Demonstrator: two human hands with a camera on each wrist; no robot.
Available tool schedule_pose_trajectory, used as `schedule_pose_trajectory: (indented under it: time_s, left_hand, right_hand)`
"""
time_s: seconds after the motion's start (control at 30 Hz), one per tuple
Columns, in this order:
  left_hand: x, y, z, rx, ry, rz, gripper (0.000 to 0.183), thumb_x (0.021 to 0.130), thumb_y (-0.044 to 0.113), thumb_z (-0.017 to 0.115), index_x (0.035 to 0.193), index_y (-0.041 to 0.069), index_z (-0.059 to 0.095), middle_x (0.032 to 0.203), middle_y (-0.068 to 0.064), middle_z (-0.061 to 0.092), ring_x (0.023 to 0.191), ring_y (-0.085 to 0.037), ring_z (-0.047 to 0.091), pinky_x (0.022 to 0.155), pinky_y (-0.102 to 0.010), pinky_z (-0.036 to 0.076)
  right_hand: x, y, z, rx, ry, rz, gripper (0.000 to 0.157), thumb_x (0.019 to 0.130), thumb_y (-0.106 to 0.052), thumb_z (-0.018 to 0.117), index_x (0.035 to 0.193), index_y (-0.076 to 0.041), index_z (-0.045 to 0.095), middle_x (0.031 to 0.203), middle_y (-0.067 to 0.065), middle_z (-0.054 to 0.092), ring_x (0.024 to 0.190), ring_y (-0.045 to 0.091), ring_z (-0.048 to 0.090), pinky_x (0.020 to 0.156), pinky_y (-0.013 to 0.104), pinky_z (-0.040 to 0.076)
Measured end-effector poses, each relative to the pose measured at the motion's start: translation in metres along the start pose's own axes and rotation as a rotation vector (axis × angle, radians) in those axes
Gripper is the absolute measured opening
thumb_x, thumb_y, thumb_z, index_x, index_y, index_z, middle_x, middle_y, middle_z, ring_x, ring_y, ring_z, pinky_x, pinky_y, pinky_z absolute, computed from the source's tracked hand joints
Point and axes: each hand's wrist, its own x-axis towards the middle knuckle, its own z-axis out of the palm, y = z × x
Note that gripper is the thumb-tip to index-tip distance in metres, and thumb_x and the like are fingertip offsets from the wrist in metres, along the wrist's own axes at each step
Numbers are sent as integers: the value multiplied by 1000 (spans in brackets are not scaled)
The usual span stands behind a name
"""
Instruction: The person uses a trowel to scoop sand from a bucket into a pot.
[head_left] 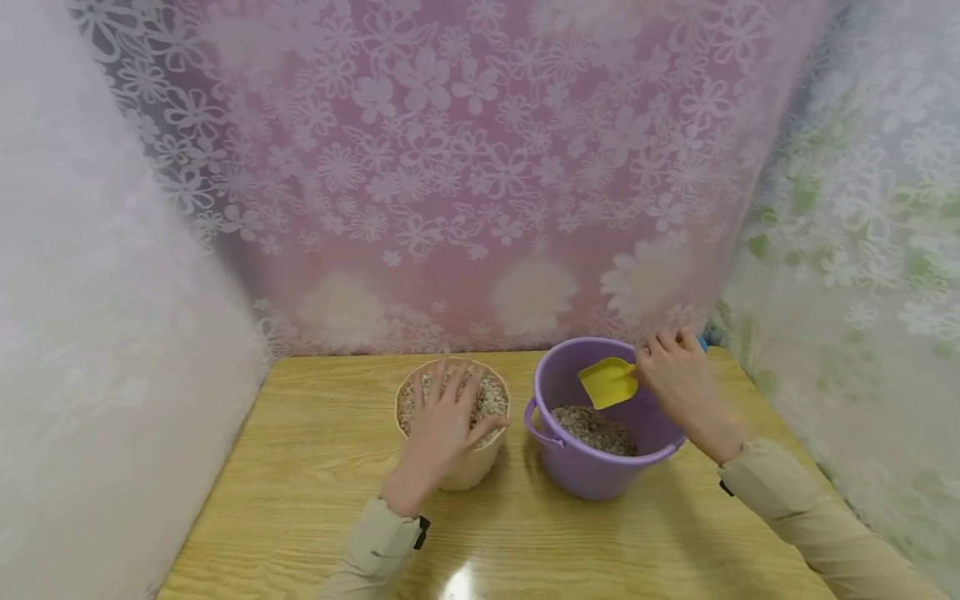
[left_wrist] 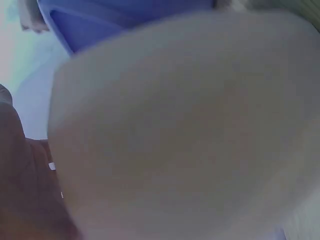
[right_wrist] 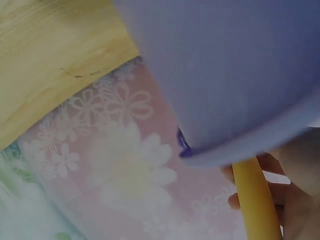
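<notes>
My left hand (head_left: 441, 427) lies over the top of a cream tub (head_left: 468, 477), its fingers spread and straight across the coarse, gravel-like granules (head_left: 491, 398) that fill it near the rim. A blurred beige tub wall (left_wrist: 185, 130) takes up most of the left wrist view. To the right stands a purple bucket (head_left: 588, 479) with more granules (head_left: 596, 429) in its bottom. With curled fingers, my right hand (head_left: 678, 379) grips a yellow shovel (head_left: 609, 383) by the handle at the bucket's right rim. The blade hangs tilted inside the bucket, above the granules.
Both containers stand on a wood-grain table (head_left: 315, 483), near its back edge. A pink flowered curtain (head_left: 465, 167) hangs behind it, and pale sheets (head_left: 112, 333) flank both sides. The bucket's side handle (head_left: 536, 421) sticks out toward the tub.
</notes>
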Motion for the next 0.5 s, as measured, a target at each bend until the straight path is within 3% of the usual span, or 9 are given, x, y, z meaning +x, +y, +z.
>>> schedule_pose_trajectory:
  time_s: [0.23,0.43,0.5]
  left_hand:
    - [25,44,25,39,-80,74,89,96,70,43,161,11,30,163,-11,33,156,-33,7,120,-67,7]
    - [31,57,45,71,-112,77,96,94,75,39,163,11,22,167,-6,22,156,-30,5,121,-66,10]
    - [30,57,48,58,-116,71,96,94,76,37,163,12,20,168,-4,19,157,-29,2,121,-66,7]
  right_hand:
    - [-1,-11,24,-122,-116,-125,48,80,1,79,59,-8,37,68,12,58,77,29,46,81,40,40]
    - [4,-21,33,-228,-237,-237,31,84,-2,74,60,-8,55,65,8,56,72,24,45,80,37,38]
    - [5,-24,35,-258,-276,-249,33,86,-4,73,58,-9,56,62,6,54,69,23,43,78,36,36]
